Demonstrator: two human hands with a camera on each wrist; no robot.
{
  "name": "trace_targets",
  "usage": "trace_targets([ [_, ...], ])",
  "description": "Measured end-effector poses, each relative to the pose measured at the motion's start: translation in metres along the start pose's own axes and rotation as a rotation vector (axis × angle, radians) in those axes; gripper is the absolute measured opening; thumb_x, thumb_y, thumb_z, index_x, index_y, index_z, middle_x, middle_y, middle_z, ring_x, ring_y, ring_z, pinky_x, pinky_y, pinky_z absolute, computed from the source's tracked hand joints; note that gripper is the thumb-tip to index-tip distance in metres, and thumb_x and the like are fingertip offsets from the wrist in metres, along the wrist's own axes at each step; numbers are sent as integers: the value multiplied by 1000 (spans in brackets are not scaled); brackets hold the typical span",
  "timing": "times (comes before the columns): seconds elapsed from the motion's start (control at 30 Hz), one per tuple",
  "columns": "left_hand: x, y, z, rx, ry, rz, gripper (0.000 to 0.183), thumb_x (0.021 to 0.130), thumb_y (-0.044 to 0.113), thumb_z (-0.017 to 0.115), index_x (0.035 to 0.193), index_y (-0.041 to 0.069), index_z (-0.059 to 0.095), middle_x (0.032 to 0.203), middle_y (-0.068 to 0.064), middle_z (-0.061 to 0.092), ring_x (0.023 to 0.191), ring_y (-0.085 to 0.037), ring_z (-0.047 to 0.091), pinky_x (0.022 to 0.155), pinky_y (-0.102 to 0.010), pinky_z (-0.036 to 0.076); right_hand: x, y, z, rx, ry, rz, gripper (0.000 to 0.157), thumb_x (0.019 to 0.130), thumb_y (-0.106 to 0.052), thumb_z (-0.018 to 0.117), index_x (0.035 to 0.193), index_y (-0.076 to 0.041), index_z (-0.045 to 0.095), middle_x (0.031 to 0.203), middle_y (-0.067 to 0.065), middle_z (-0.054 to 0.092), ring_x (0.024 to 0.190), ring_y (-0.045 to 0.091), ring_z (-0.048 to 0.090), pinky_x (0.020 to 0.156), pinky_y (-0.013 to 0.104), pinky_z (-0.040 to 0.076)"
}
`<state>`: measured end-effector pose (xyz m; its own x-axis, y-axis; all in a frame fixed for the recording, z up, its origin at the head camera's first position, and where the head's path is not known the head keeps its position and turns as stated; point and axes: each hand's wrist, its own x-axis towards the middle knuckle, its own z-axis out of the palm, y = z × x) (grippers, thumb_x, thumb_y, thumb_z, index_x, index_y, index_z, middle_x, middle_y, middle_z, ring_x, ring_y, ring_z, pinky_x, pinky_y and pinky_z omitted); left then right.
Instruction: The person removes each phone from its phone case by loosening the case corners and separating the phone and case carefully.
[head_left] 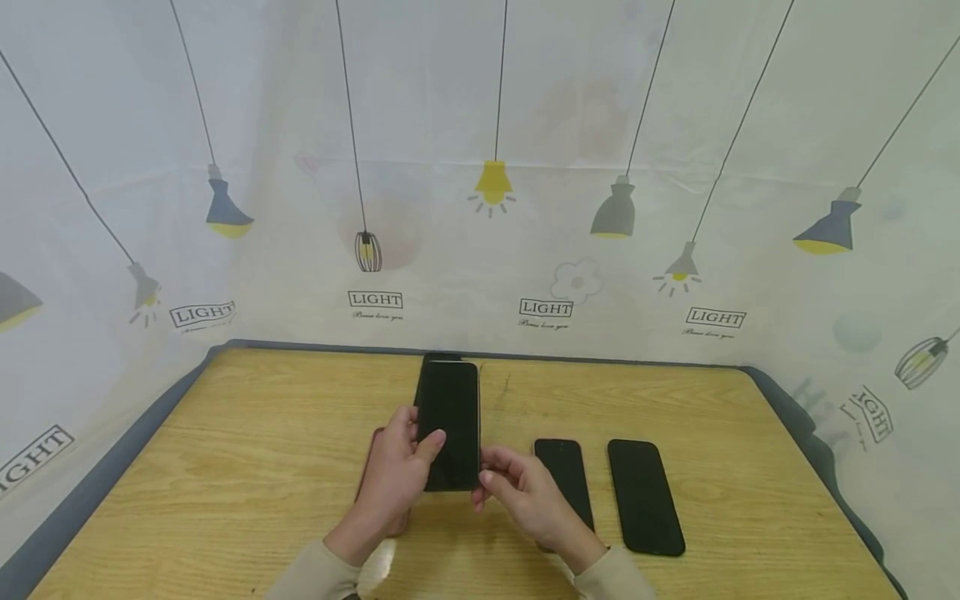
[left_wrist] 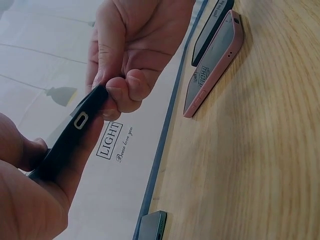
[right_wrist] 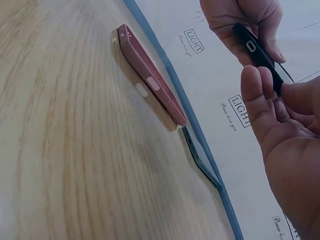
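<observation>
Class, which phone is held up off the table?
The phone gripped by the left hand and pinched at one corner by the right hand; the other phones lie on the table.

A black phone (head_left: 453,400) looks smooth and glassy in front, matt and plastic along its edge (left_wrist: 62,145), above a faintly glossy, wood-grained tabletop (head_left: 750,467); a pink case (right_wrist: 142,70) resembles smooth plastic, sleeves (head_left: 317,573) matt cloth.

Wooden table (head_left: 262,450), two dark phones (head_left: 646,497), pink case (right_wrist: 144,69)
</observation>
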<state>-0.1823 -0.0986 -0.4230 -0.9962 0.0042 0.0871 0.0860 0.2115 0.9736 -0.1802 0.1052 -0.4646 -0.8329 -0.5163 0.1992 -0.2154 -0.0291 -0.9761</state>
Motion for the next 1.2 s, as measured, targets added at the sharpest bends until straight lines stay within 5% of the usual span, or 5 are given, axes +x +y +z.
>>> trace_targets([
  [0.47, -1, 2, 1, 81, 17, 44, 25, 101, 1, 62, 123, -7, 54, 110, -22, 73, 96, -28, 75, 78, -37, 63, 0, -6, -1, -43, -26, 41, 32, 105, 2, 51, 133, 17, 53, 106, 33, 65, 84, 9, 68, 80, 32, 61],
  [0.73, -4, 5, 3, 266, 39, 97, 30, 100, 6, 67, 126, -4, 56, 109, -17, 75, 93, -20, 75, 74, -32, 62, 2, -9, 5, -111, -5, 67, 28, 102, 6, 50, 128, 14, 57, 101, 30, 65, 81, 9, 65, 75, 41, 61],
  [0.9, -4, 4, 6, 400, 67, 126, 30, 99, 11, 70, 123, -1, 57, 100, -12, 76, 84, -12, 73, 66, -27, 59, 4, -11, 8, -134, 21, 93, 25, 98, 10, 48, 120, 13, 59, 99, 30, 64, 77, 9, 63, 69, 35, 60],
  [1.03, -3, 3, 8, 487, 96, 150, 29, 97, 15, 74, 118, 2, 59, 91, -7, 76, 75, -8, 69, 60, -25, 55, 6, -13, 10, -114, 46, 151, 25, 94, 9, 50, 117, 11, 60, 95, 22, 65, 75, 12, 62, 65, 28, 56],
  [1.2, -4, 4, 9, 469, 91, 161, 26, 96, 13, 74, 116, 5, 59, 100, -10, 78, 86, -12, 72, 66, -29, 59, 6, -12, 7, -7, 53, 220, 24, 91, 7, 55, 114, 11, 60, 92, 11, 65, 77, 15, 62, 68, 25, 54],
])
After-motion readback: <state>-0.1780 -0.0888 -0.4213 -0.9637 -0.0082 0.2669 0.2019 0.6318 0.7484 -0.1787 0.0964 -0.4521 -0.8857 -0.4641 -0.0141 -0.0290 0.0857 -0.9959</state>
